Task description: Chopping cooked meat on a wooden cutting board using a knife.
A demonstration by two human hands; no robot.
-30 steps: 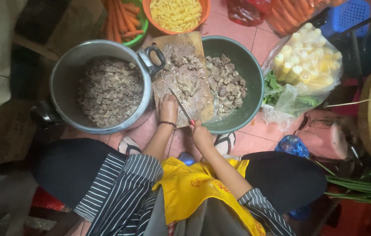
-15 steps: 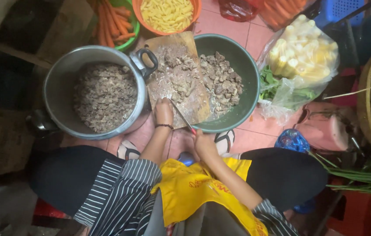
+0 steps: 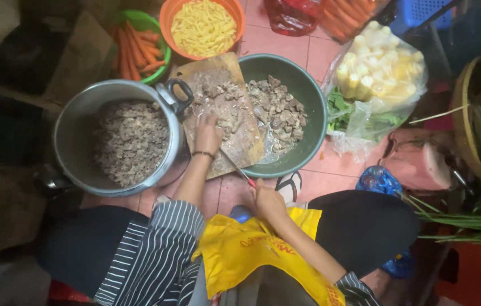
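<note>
A wooden cutting board [image 3: 235, 76] rests across a green bowl [image 3: 312, 102] holding meat chunks [image 3: 277, 107]. My left hand [image 3: 207, 135] presses down on meat pieces lying on the board. My right hand [image 3: 267, 201] grips a knife [image 3: 235, 164] by its red handle, with the blade angled up onto the board just right of my left hand. A big metal pot [image 3: 79, 122] full of chopped meat [image 3: 130, 141] stands to the left, its black handle touching the board.
An orange bowl of yellow strips [image 3: 203, 25] and a green bowl of carrots [image 3: 138, 45] sit behind the board. A clear bag of pale vegetables [image 3: 382, 71] and greens lie at the right. Green onions [image 3: 478, 218] and a woven basket [image 3: 467, 113] are further right.
My left hand has shifted a little on the board and the knife blade has moved beside it. The view has drifted slightly; the pot and bowls have stayed put.
</note>
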